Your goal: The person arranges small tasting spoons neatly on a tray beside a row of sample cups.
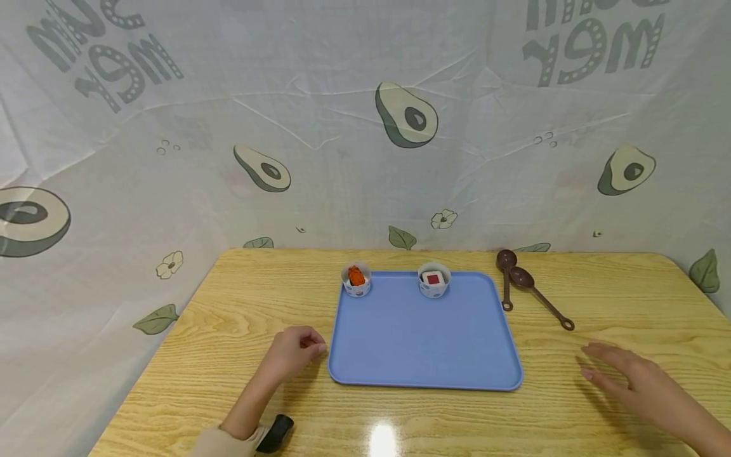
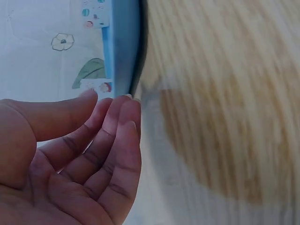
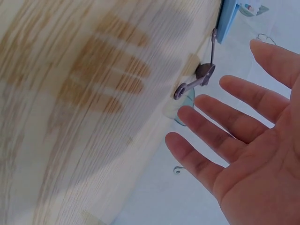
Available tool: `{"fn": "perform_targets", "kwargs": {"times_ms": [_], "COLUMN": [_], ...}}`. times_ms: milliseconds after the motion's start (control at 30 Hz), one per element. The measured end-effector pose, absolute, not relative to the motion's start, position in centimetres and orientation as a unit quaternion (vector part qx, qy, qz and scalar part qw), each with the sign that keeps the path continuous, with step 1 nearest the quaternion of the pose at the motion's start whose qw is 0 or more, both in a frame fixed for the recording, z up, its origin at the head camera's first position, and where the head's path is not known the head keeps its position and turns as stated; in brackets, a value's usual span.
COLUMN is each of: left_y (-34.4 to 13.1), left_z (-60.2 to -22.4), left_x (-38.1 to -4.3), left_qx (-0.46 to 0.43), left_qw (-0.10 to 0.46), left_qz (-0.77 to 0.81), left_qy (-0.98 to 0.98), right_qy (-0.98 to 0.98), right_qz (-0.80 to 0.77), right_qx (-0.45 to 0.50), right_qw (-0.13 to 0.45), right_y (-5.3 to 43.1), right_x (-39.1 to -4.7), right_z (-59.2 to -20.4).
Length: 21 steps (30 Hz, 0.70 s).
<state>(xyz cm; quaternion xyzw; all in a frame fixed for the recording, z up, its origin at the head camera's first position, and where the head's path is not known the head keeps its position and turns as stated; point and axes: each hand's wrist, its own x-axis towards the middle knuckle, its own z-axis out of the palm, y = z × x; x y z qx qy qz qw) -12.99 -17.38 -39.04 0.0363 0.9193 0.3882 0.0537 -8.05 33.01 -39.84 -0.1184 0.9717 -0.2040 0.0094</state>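
A blue tray (image 1: 425, 336) lies on the wooden table. At its back left corner stands a small patterned paper cup (image 1: 356, 290) with an orange-red piece inside. A similar cup (image 1: 434, 291) at the back edge holds a white block with a red square. My left hand (image 1: 295, 352) is just left of the tray, fingers loosely bent and holding nothing. Over the table on the right, my right hand (image 1: 634, 381) has its fingers spread, also without anything in it. Two brown spoons, a shorter one (image 1: 506, 279) and a longer one (image 1: 539, 295), lie between the tray and that hand.
The pale wooden table (image 1: 257, 285) ends at the back against a hanging cloth (image 1: 337, 158) printed with avocados. A dark band (image 1: 276, 434) is around my left wrist by the sleeve. Light glares on the table's front.
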Motion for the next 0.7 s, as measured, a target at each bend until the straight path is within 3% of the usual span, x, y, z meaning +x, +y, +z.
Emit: {"fn": "perform_targets", "kwargs": {"times_ms": [333, 700], "left_y": [-16.94, -16.75], "left_z": [-39.7, -39.72], "left_x": [-13.67, -13.99], "left_qx": [-0.03, -0.03], "left_qw": [0.103, 0.104], "left_qz": [0.475, 0.484], "left_qy": [0.873, 0.868], "right_qy": [0.971, 0.969], "right_qz": [-0.205, -0.212], "right_qx": [-0.125, -0.124], "right_qw": [0.018, 0.014], "right_y": [32.91, 33.09], "right_x": [-8.21, -8.59], "right_z": [-39.83, -39.64]}}
